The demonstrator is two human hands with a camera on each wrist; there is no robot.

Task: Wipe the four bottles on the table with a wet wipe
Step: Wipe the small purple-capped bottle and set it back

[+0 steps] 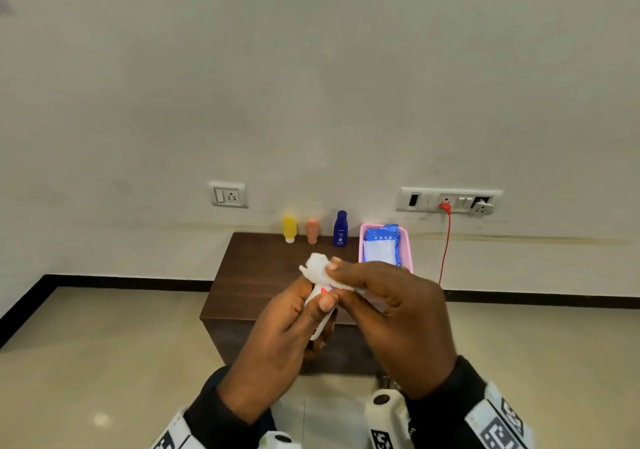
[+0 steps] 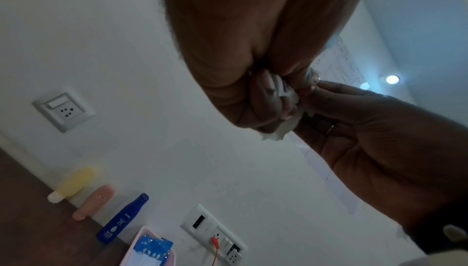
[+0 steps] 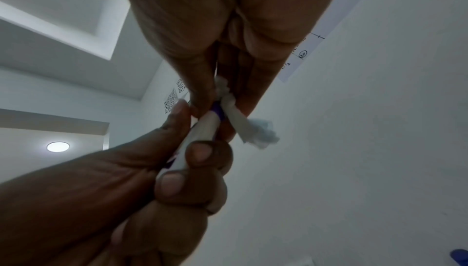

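Observation:
My left hand [image 1: 304,310] grips a slim white bottle [image 1: 317,305] above the table's front edge, fingers curled round its lower part. My right hand [image 1: 349,280] pinches a crumpled white wet wipe [image 1: 317,268] against the bottle's top end. In the right wrist view the white bottle [image 3: 202,130] shows a purple band, with the wipe [image 3: 248,130] wrapped beside it. A yellow bottle [image 1: 289,228], a peach bottle [image 1: 312,231] and a dark blue bottle [image 1: 340,228] stand in a row at the back of the brown table [image 1: 256,275].
A pink basket [image 1: 407,251] holding a blue wet-wipe pack [image 1: 381,244] sits at the table's back right. Wall sockets [image 1: 228,194] are behind, and a red cable [image 1: 445,240] hangs from the right socket plate. Tiled floor surrounds the small table.

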